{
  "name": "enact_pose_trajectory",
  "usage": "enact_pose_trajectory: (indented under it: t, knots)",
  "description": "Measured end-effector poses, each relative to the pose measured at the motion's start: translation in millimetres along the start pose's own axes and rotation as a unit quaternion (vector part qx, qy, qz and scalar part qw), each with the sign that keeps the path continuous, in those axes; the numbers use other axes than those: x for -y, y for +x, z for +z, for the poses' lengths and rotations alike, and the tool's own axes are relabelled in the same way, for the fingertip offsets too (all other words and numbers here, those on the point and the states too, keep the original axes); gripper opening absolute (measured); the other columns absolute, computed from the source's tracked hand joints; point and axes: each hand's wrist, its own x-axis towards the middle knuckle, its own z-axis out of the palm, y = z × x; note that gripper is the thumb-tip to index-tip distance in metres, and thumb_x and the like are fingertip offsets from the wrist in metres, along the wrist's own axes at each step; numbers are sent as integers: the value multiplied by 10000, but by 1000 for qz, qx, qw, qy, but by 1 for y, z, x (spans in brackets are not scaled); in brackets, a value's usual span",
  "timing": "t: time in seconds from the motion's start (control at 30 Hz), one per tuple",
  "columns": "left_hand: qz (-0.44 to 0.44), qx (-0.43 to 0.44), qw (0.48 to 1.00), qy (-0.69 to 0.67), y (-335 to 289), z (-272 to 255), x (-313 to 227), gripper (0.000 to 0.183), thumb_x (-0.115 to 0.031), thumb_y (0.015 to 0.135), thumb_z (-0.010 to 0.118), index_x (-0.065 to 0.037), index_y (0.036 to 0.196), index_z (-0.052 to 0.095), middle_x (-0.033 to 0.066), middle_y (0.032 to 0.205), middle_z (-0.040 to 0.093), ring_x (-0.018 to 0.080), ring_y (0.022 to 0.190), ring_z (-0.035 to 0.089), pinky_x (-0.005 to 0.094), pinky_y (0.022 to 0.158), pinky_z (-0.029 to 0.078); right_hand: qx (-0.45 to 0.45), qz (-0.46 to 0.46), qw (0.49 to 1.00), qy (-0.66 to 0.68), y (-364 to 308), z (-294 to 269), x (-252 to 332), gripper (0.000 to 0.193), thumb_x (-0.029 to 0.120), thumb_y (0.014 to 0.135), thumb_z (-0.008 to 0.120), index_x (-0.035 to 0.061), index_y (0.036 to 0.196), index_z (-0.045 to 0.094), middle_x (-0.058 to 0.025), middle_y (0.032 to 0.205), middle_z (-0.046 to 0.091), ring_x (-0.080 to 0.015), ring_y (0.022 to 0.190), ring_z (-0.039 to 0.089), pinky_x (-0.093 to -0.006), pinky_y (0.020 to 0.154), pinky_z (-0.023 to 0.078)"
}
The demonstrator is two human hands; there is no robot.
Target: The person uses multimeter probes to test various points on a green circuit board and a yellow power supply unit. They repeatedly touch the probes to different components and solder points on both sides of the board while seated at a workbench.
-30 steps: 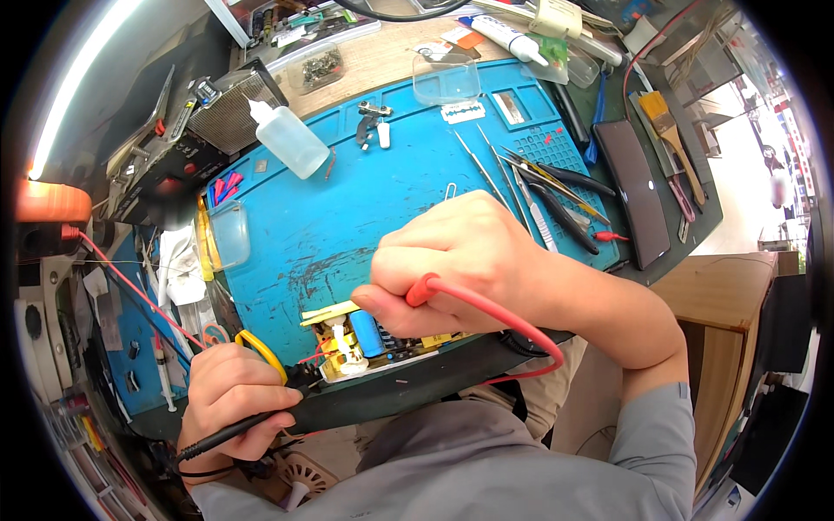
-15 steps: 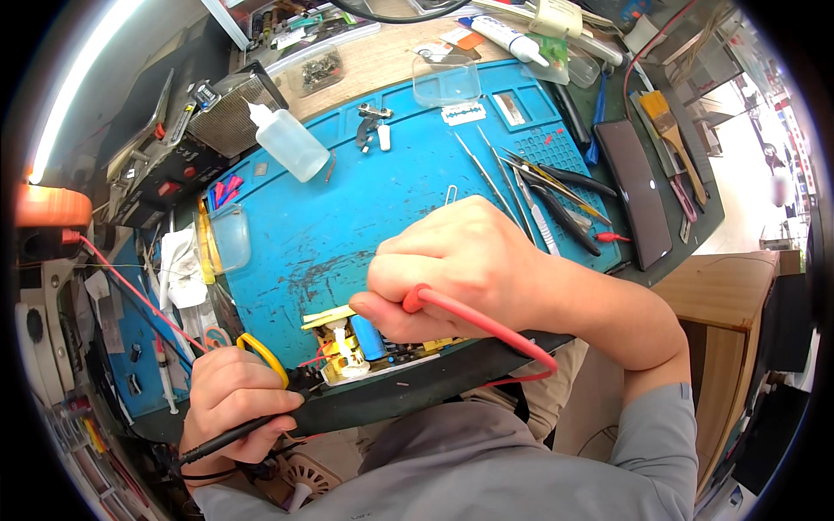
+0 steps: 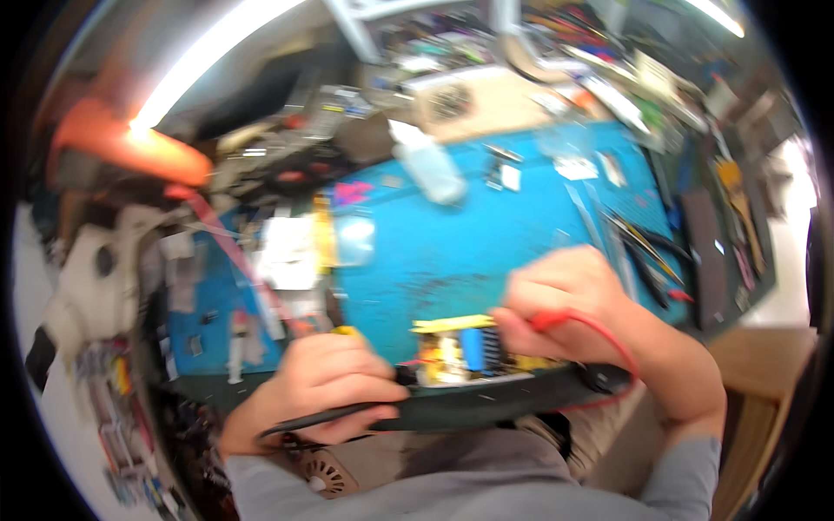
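A circuit board point(image 3: 447, 356) with yellow parts and a blue cylindrical capacitor point(image 3: 472, 349) sits at the near edge of the mat. At its left end, my left hand point(image 3: 334, 378) is closed around a black test probe point(image 3: 314, 418), whose front end reaches toward the board. My right hand point(image 3: 565, 291) is closed in a fist over the board's right part, gripping a red test probe point(image 3: 549, 319); its red lead loops down to the right. The fist hides the red probe's tip, so contact cannot be told. Motion blurs the view.
The blue work mat point(image 3: 408, 234) carries a squeeze bottle point(image 3: 432, 169), a clear lidless box point(image 3: 355, 239) and, at right, pliers point(image 3: 643, 260) and tweezers. Beyond them lie a dark phone point(image 3: 704, 234) and a brush point(image 3: 738, 187). An orange-cased device point(image 3: 130, 148) with a red lead stands left.
The whole view has swung left, so bench, board and both hands appear farther right and blurred. Both hands keep their probes and stay close to the board.
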Motion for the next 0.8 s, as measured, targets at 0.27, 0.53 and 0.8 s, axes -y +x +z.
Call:
enact_pose_trajectory:
  t: [0.27,0.53,0.8]
  knots:
    - [14,-26,999,-20,-5,-1,-2,173,-95,831,764,-51,980,688,71,881,661,241,692,621,343,556,473,33,45,998,-8,5,-10,11,306,63,777,734,81,599,486,-58,548,477,-251,443,480,-352,422,389]
    - [19,-32,999,-4,-4,4,-3,172,-99,827,766,-60,973,683,56,880,663,227,703,620,336,562,473,29,38,999,-20,1,-9,9,305,55,777,726,80,597,482,-60,546,473,-251,442,473,-350,423,381]
    - [11,-16,1000,-5,-1,2,-4,158,-104,841,758,-50,969,682,63,876,664,241,712,635,341,576,484,28,37,999,-13,2,-11,9,324,57,778,729,83,595,463,-59,546,472,-257,444,484,-360,420,392]
